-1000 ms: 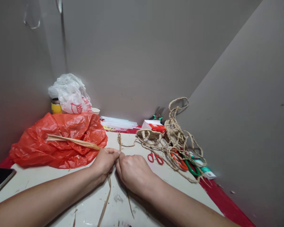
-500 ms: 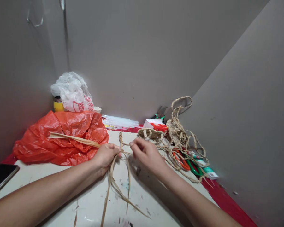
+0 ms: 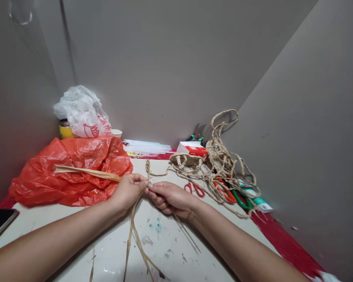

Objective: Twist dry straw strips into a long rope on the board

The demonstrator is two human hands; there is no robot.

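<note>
My left hand (image 3: 131, 190) pinches the lower end of a short braided straw cord (image 3: 148, 168), near the middle of the table. Loose straw strands (image 3: 134, 231) hang from under it toward me. A flat bundle of straw (image 3: 88, 171) sticks out to its left over the red plastic bag. Fingertip to fingertip with it, my right hand (image 3: 170, 197) is closed on a few strands, whose thin ends (image 3: 188, 235) trail out below the palm. The exact crossing of the strands is hidden by the fingers.
Left: red plastic bag (image 3: 73, 188), white plastic bag (image 3: 82, 111), yellow jar (image 3: 65, 129), phone (image 3: 0, 225). At the back lie white sticks (image 3: 147, 147) and a red-white box (image 3: 194, 149). Right: a heap of braided straw rope (image 3: 220, 156), red-handled scissors (image 3: 194, 189), orange handles (image 3: 225, 192) and green handles (image 3: 242, 201).
My right hand has come left and down to meet my left hand, taking strands between its fingers. The red-handled scissors now show behind it. The view has shifted slightly.
</note>
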